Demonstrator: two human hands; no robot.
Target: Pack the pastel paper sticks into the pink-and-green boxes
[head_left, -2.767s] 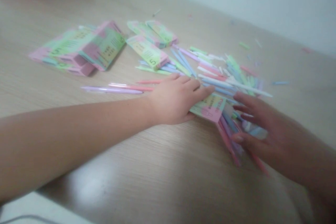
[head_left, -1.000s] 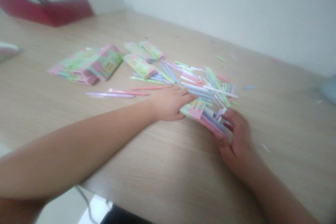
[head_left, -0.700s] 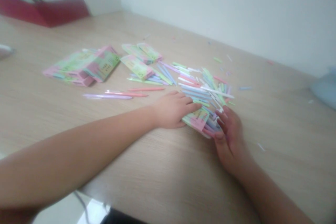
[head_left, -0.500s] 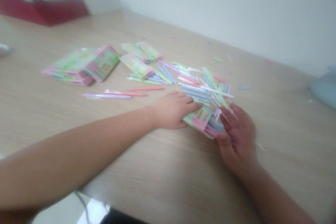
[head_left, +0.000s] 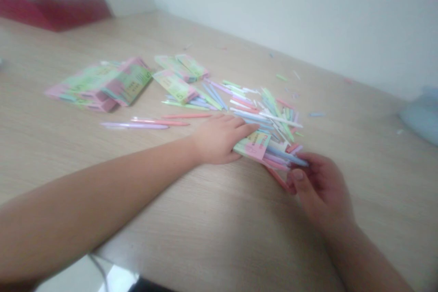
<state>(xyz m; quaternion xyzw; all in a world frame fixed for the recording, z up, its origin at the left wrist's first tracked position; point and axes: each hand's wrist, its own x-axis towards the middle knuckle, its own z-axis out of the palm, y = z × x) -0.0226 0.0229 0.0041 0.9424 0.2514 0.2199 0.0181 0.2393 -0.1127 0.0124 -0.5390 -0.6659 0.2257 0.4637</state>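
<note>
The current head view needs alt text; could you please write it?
A left hand holds a pastel box on a wood-look table, while the right hand is at pens protruding from its end; loose pens and more boxes lie nearby.

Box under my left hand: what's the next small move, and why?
I'd probably gather the splayed pens with your right hand while your left hand steadies the box: the pens appear to jut from its end at uneven angles, a red pen slants away lower, and your right hand is at their ends.
</note>
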